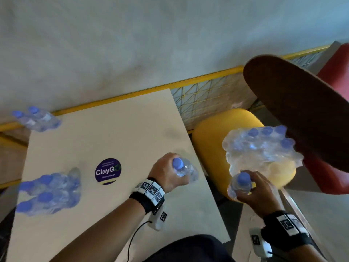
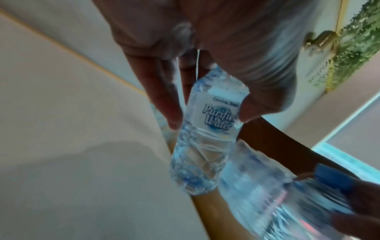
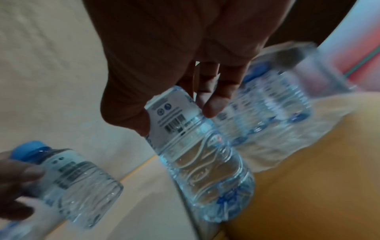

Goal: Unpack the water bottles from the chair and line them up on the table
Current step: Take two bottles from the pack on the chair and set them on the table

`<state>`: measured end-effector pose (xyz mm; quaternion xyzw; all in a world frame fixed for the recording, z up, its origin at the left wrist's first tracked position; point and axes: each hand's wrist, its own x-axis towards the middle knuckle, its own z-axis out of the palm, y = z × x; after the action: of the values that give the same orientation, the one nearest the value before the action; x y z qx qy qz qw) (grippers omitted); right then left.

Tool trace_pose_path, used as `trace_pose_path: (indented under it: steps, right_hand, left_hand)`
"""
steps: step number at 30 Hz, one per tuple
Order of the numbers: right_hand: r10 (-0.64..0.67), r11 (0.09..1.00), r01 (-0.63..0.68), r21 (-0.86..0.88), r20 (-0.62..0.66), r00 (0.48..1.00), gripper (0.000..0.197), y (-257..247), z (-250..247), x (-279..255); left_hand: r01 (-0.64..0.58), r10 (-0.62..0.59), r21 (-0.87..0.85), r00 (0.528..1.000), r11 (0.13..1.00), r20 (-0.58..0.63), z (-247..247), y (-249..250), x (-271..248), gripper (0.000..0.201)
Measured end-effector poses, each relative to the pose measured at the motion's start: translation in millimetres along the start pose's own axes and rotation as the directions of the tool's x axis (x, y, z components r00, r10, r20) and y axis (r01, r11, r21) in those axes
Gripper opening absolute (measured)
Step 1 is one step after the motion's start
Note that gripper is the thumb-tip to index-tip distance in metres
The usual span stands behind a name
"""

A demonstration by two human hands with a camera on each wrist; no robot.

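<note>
Two water bottles being held, one per hand

One bottle (image 1: 186,170) is being gripped by left hand (image 1: 166,172) fingers over the bench (image 1: 113,129); another (image 1: 239,186) by right hand (image 1: 258,193) fingers beside the pack (image 1: 262,148).

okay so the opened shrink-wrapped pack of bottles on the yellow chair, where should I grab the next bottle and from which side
Judging by the head view, take a bottle in the pack by its neck just under the blue cap, coming from above on the near side. The caps point up, and the wrap looks torn open toward you there. The dark chair back overhangs the far side, so reaching from there seems awkward.
</note>
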<state>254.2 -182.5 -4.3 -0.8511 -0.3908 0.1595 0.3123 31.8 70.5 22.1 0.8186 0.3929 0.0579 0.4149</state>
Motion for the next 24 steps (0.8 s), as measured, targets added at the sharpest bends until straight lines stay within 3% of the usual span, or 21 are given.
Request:
trace_pose_path:
  steps: [5, 8, 11, 15, 19, 24]
  right_hand:
    - [-0.134, 0.991, 0.135, 0.009, 0.213, 0.968, 0.054, -92, 81, -7]
    - [-0.247, 0.968, 0.245, 0.051, 0.349, 0.904, 0.049, -163, 133, -6]
    - [-0.325, 0.941, 0.332, 0.057, 0.416, 0.849, 0.055, -223, 191, -3]
    - [-0.356, 0.924, 0.378, 0.053, 0.478, 0.803, 0.054, -293, 258, -3]
    - [-0.340, 0.929, 0.367, 0.047, 0.500, 0.796, 0.055, -339, 311, -4]
    - [-0.272, 0.953, 0.301, 0.034, 0.534, 0.801, 0.059, -357, 359, -2]
  left_hand:
    - [0.052, -0.019, 0.239, 0.990, 0.970, -0.136, -101, -86, -47, 0.049]
    - [0.148, -0.063, 0.392, 0.973, 0.908, -0.222, -156, -126, -75, 0.042]
    - [0.237, -0.122, 0.470, 0.957, 0.850, -0.262, -199, -167, -96, 0.040]
    - [0.320, -0.221, 0.462, 0.941, 0.827, -0.256, -233, -216, -105, 0.050]
    - [0.328, -0.272, 0.453, 0.944, 0.829, -0.187, -255, -239, -98, 0.064]
    - [0.297, -0.299, 0.488, 0.951, 0.821, -0.075, -261, -251, -88, 0.051]
